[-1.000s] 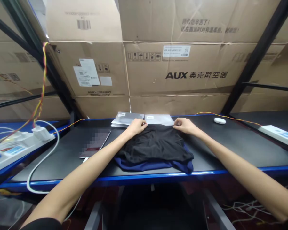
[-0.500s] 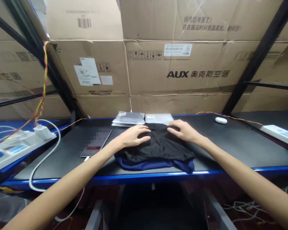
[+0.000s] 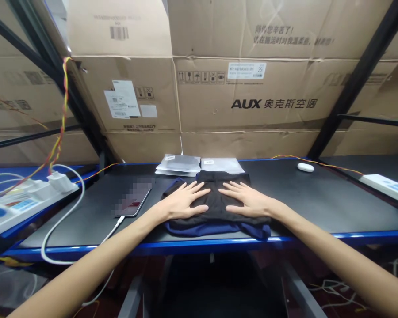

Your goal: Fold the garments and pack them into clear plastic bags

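A black cloth (image 3: 215, 181) lies on the dark table, and dark blue fabric (image 3: 202, 230) shows from under its front edge. My left hand (image 3: 185, 201) rests flat on the left half of the cloth with its fingers spread. On the right half lies my right hand (image 3: 247, 199), palm down, fingers also apart. Neither hand grips anything. Just behind the cloth are a stack of translucent plastic packets (image 3: 178, 164) and another translucent packet (image 3: 223, 165), both with small white labels.
A phone (image 3: 135, 203) with a white cable lies left of my left hand. Power strips stand at the far left (image 3: 29, 198) and far right (image 3: 388, 187). A small white case (image 3: 305, 167) sits at the back right. Cardboard (image 3: 245, 119) stands behind the table (image 3: 305, 198).
Both hands have come nearer the front of the table and flattened, their fingers spreading on the cloth. Blue fabric now shows at the cloth's back left too.
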`<state>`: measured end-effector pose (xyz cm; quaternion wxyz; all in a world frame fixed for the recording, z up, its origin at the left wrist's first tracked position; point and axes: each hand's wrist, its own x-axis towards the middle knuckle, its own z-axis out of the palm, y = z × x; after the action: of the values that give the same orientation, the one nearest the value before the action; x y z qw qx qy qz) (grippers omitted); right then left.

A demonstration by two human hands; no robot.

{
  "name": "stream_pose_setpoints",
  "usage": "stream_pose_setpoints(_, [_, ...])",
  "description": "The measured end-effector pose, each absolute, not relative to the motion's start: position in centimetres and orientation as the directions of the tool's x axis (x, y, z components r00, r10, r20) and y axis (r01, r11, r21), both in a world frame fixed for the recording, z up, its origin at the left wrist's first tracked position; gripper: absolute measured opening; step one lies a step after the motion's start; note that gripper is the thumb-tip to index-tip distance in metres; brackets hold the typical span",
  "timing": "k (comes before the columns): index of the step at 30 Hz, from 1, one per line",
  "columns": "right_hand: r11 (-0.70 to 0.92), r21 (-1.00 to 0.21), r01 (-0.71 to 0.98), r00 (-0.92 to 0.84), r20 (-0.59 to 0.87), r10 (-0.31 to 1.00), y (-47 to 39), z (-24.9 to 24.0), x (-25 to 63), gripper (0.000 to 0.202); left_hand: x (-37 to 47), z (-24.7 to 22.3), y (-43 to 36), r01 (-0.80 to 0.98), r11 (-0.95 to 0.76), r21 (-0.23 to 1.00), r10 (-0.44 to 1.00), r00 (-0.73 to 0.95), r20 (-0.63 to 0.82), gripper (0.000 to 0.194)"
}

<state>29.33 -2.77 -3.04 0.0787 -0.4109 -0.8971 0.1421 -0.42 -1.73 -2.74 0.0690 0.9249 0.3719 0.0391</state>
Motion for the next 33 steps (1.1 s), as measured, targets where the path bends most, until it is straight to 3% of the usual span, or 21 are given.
stream_pose_setpoints(12, [0.615, -0.345, 0.709, -0.649, 0.020, 0.760, -2.5, -3.1, 30.1, 0.072, -0.6, -2.8, -1.6, 0.678, -0.716, 0.169, 0.692, 0.721, 0.038, 0.065])
stream_pose_setpoints(16, [0.609, -0.362, 0.705, -0.646, 0.026, 0.763, -2.5, -3.1, 30.1, 0.071, -1.0, -2.0, 0.2, 0.643, -0.744, 0.184, 0.666, 0.736, 0.122, 0.054])
stream_pose_setpoints(20, [0.614, -0.358, 0.704, -0.647, 0.034, 0.762, -2.5, -3.2, 30.1, 0.072, -2.0, -1.1, 3.9, 0.748, -0.663, 0.041, 0.722, 0.624, 0.298, 0.048])
stream_pose_setpoints(25, [0.609, -0.340, 0.716, -0.644, 0.013, 0.765, -2.6, -3.0, 30.1, 0.073, -3.3, -0.9, 8.0, 0.867, -0.456, -0.199, 0.814, 0.497, 0.300, 0.064])
stream_pose_setpoints(33, [0.598, -0.360, 0.716, -0.639, 0.007, 0.769, -2.8, -2.7, 29.9, 0.074, -3.9, -0.2, 9.7, 0.909, -0.381, -0.170, 0.856, 0.416, 0.306, 0.058])
